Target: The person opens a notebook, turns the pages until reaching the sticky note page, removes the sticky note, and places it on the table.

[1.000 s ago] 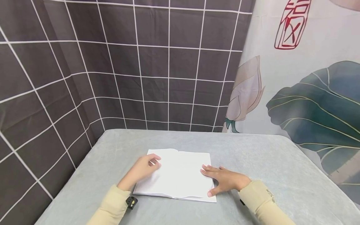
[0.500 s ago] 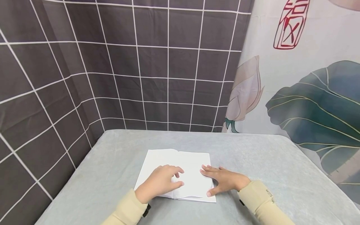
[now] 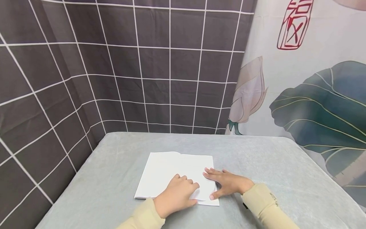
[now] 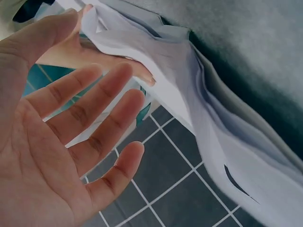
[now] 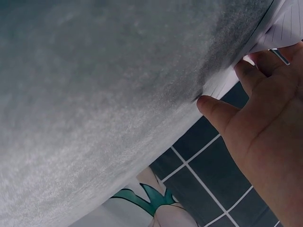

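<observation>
A white notebook [image 3: 161, 168] lies open on the grey tabletop, its pages looking blank from the head view. Faint ruled lines show on a page [image 5: 286, 28] in the right wrist view. Over the near part of the right-hand page is my left hand [image 3: 178, 194]. Its fingers are spread and loosely bent in the left wrist view [image 4: 71, 132], with nothing between them. Curved page edges [image 4: 184, 90] rise beside those fingertips. My right hand [image 3: 228, 182] rests with spread fingers on the notebook's right edge, thumb near the lower corner.
The grey-covered table [image 3: 271, 165] extends around the notebook on all sides. Behind it hangs a dark cloth with a white grid [image 3: 183, 92]. A pale curtain [image 3: 300, 73] with a lotus print hangs at the right.
My left hand has moved from the left page rightward and nearer to me, across to the lower right page. My right hand has stayed on the right edge.
</observation>
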`<state>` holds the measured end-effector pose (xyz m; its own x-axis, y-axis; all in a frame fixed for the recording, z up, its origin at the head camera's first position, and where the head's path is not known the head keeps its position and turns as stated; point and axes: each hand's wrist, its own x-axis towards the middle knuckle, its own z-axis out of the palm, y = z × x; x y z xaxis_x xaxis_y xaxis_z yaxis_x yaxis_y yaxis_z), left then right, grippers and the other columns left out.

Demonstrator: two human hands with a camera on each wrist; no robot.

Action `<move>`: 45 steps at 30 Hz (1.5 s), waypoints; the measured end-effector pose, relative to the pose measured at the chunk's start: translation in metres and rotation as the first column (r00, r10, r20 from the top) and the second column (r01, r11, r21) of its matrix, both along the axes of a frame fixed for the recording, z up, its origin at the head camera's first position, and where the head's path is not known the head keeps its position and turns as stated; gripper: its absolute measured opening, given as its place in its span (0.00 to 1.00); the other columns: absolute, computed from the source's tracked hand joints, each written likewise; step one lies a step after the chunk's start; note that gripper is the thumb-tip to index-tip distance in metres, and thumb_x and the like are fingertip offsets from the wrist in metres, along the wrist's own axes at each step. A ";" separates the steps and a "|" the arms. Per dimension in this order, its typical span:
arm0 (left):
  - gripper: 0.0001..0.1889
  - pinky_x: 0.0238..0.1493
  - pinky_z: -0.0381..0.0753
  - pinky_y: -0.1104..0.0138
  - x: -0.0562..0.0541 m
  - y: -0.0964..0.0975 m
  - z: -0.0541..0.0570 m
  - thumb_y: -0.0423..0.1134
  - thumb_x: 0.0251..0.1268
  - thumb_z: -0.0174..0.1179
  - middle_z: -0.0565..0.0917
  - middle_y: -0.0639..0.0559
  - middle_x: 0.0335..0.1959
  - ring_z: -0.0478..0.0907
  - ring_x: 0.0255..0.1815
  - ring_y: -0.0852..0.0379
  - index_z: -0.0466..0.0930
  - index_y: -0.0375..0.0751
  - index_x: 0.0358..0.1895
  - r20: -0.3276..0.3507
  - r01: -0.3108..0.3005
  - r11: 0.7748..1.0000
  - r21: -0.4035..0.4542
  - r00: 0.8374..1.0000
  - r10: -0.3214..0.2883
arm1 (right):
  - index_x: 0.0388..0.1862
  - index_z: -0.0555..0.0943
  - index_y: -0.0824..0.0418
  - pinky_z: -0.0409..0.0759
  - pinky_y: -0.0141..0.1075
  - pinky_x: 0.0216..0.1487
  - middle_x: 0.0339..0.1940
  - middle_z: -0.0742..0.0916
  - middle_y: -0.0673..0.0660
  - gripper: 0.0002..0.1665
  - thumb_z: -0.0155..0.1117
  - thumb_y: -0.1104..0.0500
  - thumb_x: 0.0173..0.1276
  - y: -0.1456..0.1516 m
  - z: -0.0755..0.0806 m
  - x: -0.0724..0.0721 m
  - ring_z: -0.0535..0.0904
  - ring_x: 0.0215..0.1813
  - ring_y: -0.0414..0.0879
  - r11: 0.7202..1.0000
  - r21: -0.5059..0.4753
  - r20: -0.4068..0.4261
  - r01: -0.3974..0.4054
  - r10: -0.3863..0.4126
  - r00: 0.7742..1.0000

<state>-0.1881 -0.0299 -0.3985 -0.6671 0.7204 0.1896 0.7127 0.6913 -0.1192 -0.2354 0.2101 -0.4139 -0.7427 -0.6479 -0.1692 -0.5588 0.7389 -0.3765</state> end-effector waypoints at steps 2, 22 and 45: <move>0.19 0.32 0.66 0.69 0.000 0.002 -0.003 0.57 0.50 0.68 0.86 0.60 0.35 0.77 0.32 0.63 0.83 0.54 0.43 -0.007 0.004 1.000 -0.012 1.000 -0.004 | 0.73 0.62 0.61 0.53 0.67 0.68 0.76 0.62 0.62 0.54 0.68 0.35 0.54 0.000 -0.001 -0.001 0.57 0.76 0.61 1.000 0.003 0.003 0.001 -0.001 1.000; 0.09 0.31 0.70 0.68 0.002 0.016 -0.012 0.39 0.50 0.68 0.85 0.57 0.27 0.78 0.27 0.62 0.84 0.49 0.37 -0.087 0.026 0.999 -0.046 0.996 -0.030 | 0.73 0.62 0.62 0.53 0.68 0.67 0.76 0.63 0.63 0.54 0.68 0.36 0.55 -0.003 0.000 0.001 0.56 0.76 0.62 1.000 0.001 -0.004 -0.001 0.001 1.000; 0.04 0.27 0.69 0.71 0.000 0.027 -0.024 0.39 0.52 0.66 0.84 0.57 0.23 0.76 0.21 0.63 0.83 0.48 0.31 -0.199 0.059 0.995 -0.080 0.977 -0.074 | 0.73 0.62 0.61 0.52 0.66 0.69 0.76 0.62 0.62 0.54 0.68 0.36 0.54 -0.001 -0.001 0.000 0.56 0.76 0.61 1.000 0.020 -0.001 0.024 -0.024 1.000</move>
<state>-0.1884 -0.0030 -0.4224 -0.5709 0.7787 0.2601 0.7128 0.6273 -0.3138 -0.2354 0.2090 -0.4150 -0.7581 -0.6263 -0.1814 -0.5410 0.7595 -0.3612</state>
